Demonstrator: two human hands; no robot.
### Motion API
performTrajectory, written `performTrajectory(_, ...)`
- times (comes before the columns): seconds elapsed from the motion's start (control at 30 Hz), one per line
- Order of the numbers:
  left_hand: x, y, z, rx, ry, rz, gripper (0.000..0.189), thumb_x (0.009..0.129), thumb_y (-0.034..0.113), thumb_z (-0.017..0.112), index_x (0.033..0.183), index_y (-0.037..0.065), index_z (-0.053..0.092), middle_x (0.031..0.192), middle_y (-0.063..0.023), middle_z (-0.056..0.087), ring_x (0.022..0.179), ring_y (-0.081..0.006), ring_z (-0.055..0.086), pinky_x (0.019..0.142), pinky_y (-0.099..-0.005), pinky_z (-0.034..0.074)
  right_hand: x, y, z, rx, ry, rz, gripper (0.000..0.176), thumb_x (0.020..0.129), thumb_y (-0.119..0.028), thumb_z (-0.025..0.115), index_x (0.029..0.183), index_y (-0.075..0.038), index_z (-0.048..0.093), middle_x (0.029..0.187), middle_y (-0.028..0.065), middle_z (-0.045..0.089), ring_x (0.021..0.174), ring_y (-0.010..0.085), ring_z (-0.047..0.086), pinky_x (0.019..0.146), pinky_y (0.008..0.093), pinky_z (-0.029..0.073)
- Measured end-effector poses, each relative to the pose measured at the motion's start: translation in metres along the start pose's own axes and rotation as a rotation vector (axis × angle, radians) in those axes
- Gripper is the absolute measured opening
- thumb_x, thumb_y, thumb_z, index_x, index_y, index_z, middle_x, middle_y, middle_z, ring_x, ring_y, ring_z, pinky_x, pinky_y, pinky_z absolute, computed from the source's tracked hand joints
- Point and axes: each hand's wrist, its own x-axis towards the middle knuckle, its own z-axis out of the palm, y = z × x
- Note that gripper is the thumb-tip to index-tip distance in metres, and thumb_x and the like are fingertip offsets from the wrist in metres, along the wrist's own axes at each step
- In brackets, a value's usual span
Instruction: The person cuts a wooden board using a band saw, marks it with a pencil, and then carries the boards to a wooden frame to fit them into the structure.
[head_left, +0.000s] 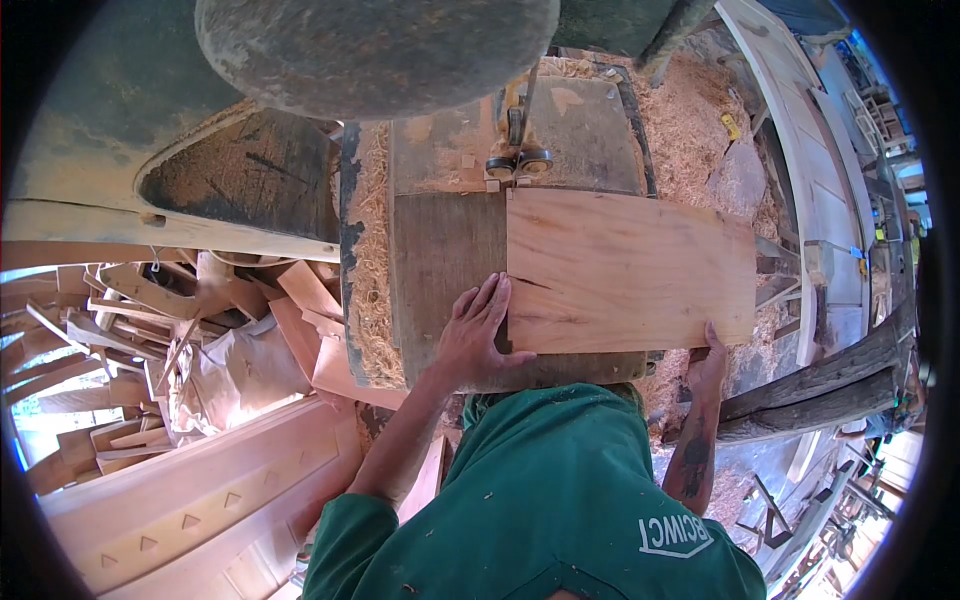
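At one o'clock my right hand (703, 362) pinches the near edge of the flat, reddish-tan wooden board (630, 270) ahead, apparently to carry its overhanging right end; at eleven my left hand (475, 328), loosely spread, meets its left edge, seemingly steadying it. At twelve, its far-left corner sits just beside the dark round rollers (537, 161), with room on the worn grey-brown wooden tabletop (450, 230) toward eleven.

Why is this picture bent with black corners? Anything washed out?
In the head view, a wide lens seemingly bows straight edges and blackens the corners; glare bleaches gaps behind the offcuts at left; the wooden board looks fairly sharp.
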Motion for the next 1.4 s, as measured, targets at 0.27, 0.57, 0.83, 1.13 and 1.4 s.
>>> performTrajectory(0.27,0.001,-0.002,0.0,-0.004,0.009,0.009,0.112,0.07,0.061,0.068,0.145,-0.003,0.016,0.148,-0.0202,0.028,0.141,-0.0256,0.021,0.113,-0.0418,0.016,-0.006,-0.004,0.011,-0.015,0.002,-0.021,0.046,0.087,-0.013,0.066,0.128,-0.003,0.047,0.116,0.0057,0.059,0.106,0.0172,0.057,0.091,0.0302,0.045)
performTrajectory(0.57,0.003,-0.002,-0.002,-0.006,0.014,0.01,0.111,0.07,0.061,0.068,0.145,-0.004,0.017,0.148,-0.0197,0.029,0.141,-0.0251,0.021,0.113,-0.0419,0.017,0.002,-0.001,0.004,-0.023,0.004,-0.023,0.043,0.086,-0.014,0.067,0.124,-0.005,0.05,0.109,0.0039,0.062,0.099,0.0152,0.06,0.081,0.0278,0.048)
performTrajectory(0.83,0.004,-0.002,-0.003,-0.007,-0.003,-0.002,0.111,0.07,0.061,0.068,0.145,-0.004,0.018,0.149,-0.0199,0.027,0.141,-0.0253,0.02,0.113,-0.0418,0.017,0.005,0.001,0.003,-0.015,-0.003,-0.045,0.044,0.085,-0.014,0.068,0.125,-0.006,0.05,0.111,0.0038,0.062,0.102,0.0156,0.059,0.085,0.0293,0.047)
performTrajectory(1.13,0.006,-0.002,-0.004,-0.008,0.003,0.003,0.111,0.07,0.06,0.069,0.145,-0.003,0.016,0.149,-0.0195,0.027,0.141,-0.0254,0.021,0.112,-0.0412,0.018,0.006,0.001,0.005,-0.012,0.023,-0.035,0.04,0.085,-0.014,0.067,0.122,-0.006,0.052,0.108,0.0027,0.063,0.097,0.0141,0.06,0.078,0.0271,0.048)
performTrajectory(1.4,0.007,-0.002,-0.005,-0.006,0.006,0.009,0.11,0.071,0.059,0.069,0.145,-0.003,0.016,0.149,-0.019,0.027,0.142,-0.0251,0.02,0.113,-0.0413,0.018,0.006,0.003,0.009,-0.021,0.052,-0.074,0.033,0.086,-0.015,0.067,0.116,-0.007,0.056,0.098,0.0011,0.065,0.083,0.0119,0.061,0.06,0.0252,0.046)
